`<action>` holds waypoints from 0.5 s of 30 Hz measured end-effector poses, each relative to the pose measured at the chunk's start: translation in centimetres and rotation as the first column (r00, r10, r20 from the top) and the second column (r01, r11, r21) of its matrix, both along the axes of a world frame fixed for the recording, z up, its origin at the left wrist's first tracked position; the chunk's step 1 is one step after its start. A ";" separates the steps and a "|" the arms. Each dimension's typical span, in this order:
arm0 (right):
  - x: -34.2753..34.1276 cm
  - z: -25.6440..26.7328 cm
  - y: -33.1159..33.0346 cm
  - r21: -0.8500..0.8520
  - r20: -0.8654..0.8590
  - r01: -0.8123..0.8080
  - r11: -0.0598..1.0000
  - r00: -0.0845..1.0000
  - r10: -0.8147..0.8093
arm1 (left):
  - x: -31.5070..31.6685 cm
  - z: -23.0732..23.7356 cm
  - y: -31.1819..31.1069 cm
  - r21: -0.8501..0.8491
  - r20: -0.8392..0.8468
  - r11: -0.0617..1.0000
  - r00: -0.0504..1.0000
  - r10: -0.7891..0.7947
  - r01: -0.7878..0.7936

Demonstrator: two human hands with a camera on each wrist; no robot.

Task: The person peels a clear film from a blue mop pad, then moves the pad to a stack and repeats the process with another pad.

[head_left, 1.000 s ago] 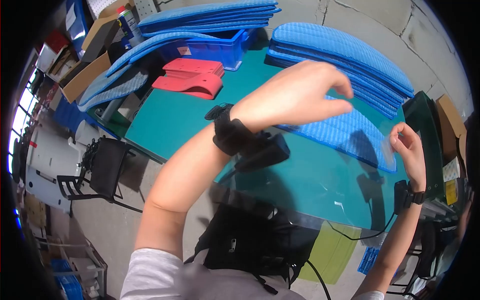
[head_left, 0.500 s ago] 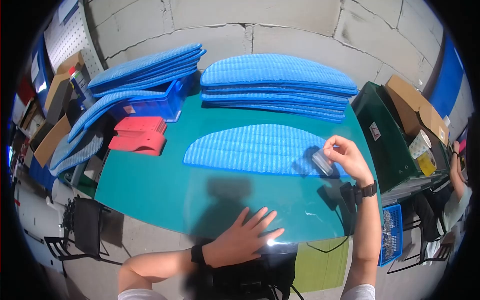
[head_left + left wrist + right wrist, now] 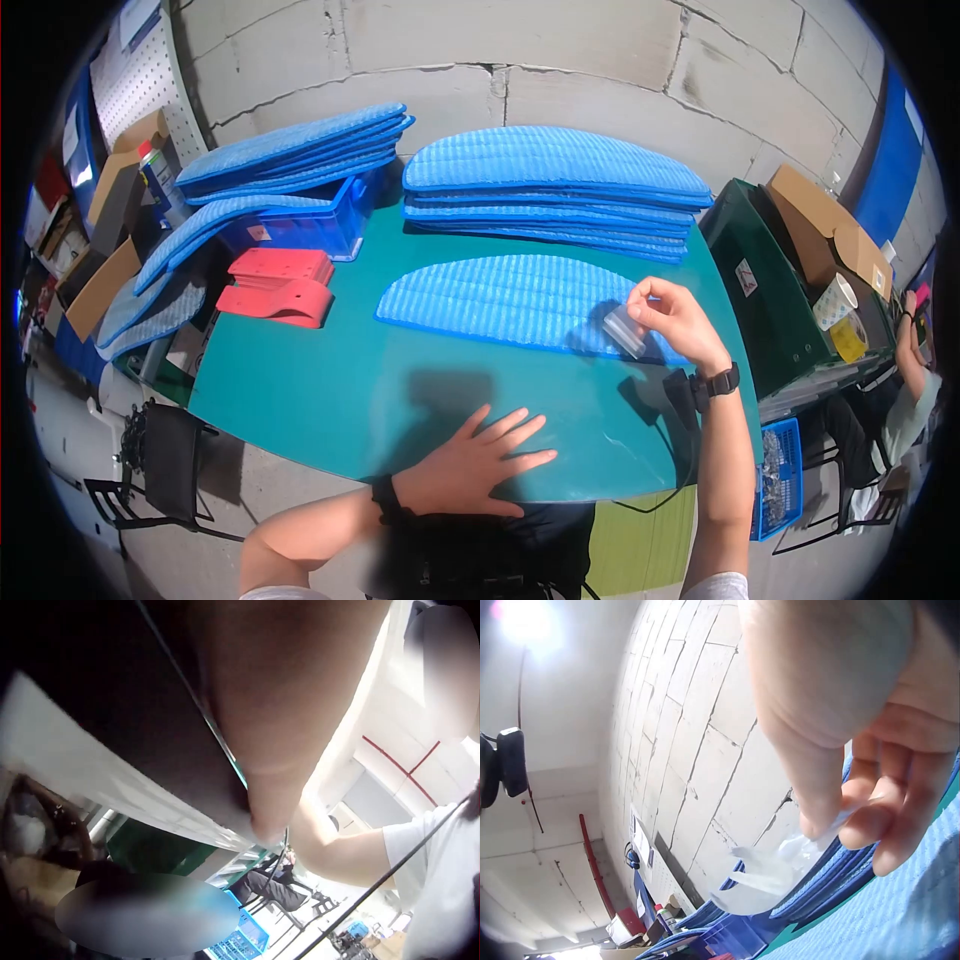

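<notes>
In the head view the left hand lies with fingers spread at the front edge of the green table. The right hand pinches a small clear plastic piece between thumb and fingers, over the right part of a single blue striped pad. In the right wrist view the thumb and fingertips of the right hand grip the translucent piece, whose loose end hangs away from them. The left wrist view shows the left hand close up, its fingers mostly hidden.
Behind the single pad stands a stack of blue pads. More pads lie on a blue bin at the left, beside red pieces. A green crate stands right of the table. Another person is at the far right.
The left hand has come down from above the pads to the front table edge. The right hand has brought the clear piece over the single pad, then slightly further left. The head view has shifted.
</notes>
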State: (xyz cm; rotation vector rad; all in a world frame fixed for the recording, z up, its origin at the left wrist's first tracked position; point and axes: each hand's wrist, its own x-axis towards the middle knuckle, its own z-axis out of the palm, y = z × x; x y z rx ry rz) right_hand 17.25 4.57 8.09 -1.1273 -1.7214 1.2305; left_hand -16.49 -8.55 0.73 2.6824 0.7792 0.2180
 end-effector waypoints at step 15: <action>4.5 -2.0 4.6 0.054 0.065 0.071 0.996 0.995 -0.074 | 2.1 14.5 -1.8 -0.110 0.139 0.994 0.989 0.044 -0.029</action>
